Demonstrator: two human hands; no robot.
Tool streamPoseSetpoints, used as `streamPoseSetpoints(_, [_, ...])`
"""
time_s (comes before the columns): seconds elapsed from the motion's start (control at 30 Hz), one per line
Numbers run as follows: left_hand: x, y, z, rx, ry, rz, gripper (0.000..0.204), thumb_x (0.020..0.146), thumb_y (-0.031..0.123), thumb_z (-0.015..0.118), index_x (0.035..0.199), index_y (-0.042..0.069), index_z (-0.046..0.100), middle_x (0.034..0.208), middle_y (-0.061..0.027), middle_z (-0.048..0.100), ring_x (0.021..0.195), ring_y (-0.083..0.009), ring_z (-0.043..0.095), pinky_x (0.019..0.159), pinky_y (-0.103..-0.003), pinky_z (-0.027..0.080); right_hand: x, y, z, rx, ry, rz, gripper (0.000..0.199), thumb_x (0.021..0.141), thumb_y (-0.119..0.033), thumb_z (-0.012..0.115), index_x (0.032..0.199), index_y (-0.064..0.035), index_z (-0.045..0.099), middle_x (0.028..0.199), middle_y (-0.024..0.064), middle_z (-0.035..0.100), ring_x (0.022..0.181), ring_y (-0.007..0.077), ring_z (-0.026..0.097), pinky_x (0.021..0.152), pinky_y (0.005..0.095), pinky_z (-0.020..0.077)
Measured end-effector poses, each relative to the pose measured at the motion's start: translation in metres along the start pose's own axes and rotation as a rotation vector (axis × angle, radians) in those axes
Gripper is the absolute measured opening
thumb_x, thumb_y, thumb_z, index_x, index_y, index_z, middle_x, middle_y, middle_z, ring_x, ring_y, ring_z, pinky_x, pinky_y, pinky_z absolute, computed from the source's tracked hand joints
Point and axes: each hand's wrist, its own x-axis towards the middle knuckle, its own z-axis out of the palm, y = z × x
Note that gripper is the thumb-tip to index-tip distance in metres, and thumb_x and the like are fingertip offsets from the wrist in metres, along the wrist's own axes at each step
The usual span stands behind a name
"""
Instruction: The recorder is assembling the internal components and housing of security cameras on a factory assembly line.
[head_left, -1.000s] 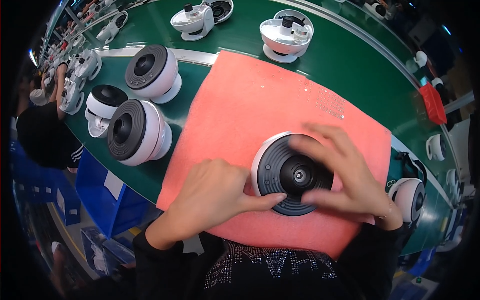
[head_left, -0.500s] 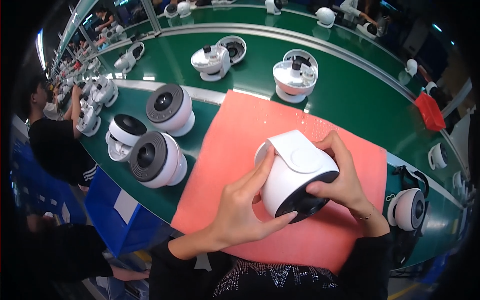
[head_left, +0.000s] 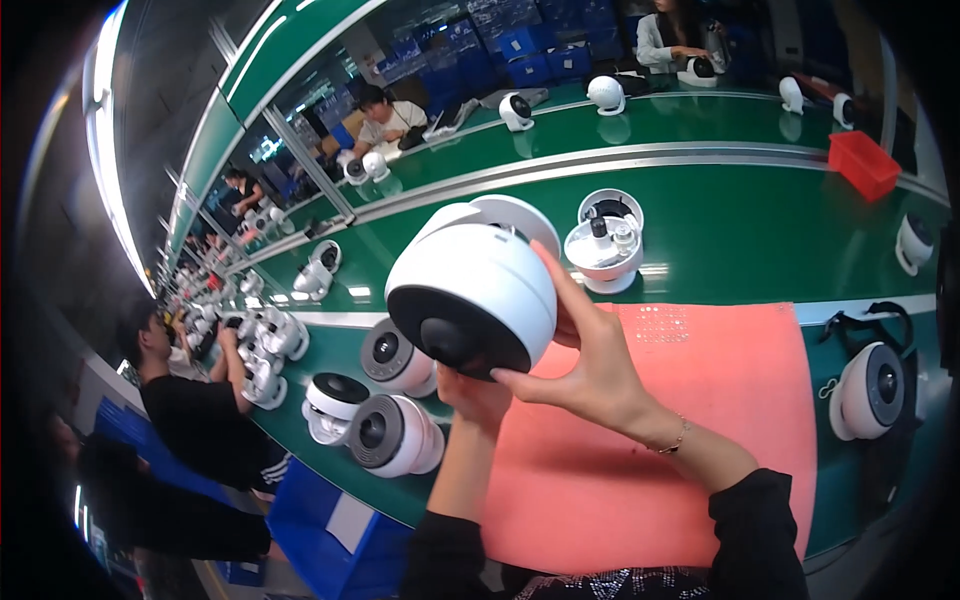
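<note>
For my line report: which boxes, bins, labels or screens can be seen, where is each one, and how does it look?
Red bin: far right on the green belt, open, rectangular.
Blue crates: stacked behind the far workers, top centre.
Blue box: below the bench edge, lower left, with a white label on its side.
No screens can be seen.

White dome-shaped camera unit (head_left: 475, 285) was raised above the pink mat (head_left: 690, 430), clear of it; body rounded and glossy white; a flat round white base plate showed at its upper rear; dark circular face with a black central lens was tilted down and toward the viewer; left hand (head_left: 475, 395) supported it from beneath; right hand (head_left: 590, 350) gripped its right side.
</note>
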Motion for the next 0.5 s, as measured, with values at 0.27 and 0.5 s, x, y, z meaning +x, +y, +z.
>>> streamPoseSetpoints(0.27, [0.023,-0.027,0.01,0.173,0.036,0.12,0.071,0.078,0.054,0.04,0.133,0.009,0.033,0.132,-0.012,0.04,0.12,-0.0301,0.041,0.097,-0.045,0.036,0.007,0.015,-0.016,0.106,0.051,0.005,0.094,0.06,-0.009,0.075,0.139,-0.007,0.024,0.122,0.0149,0.05,0.108,0.0235,0.053,0.093,0.0366,0.0442])
streamPoseSetpoints(0.5, [0.047,-0.034,0.014,0.102,-0.002,-0.009,0.081,0.075,0.065,0.051,0.136,0.016,0.028,0.137,-0.0086,0.034,0.124,-0.0294,0.036,0.101,-0.046,0.032,0.015,0.029,-0.025,0.026,0.136,-0.172,0.087,0.064,-0.004,0.074,0.138,-0.0054,0.027,0.124,0.0166,0.048,0.113,0.0227,0.05,0.094,0.0347,0.0437])
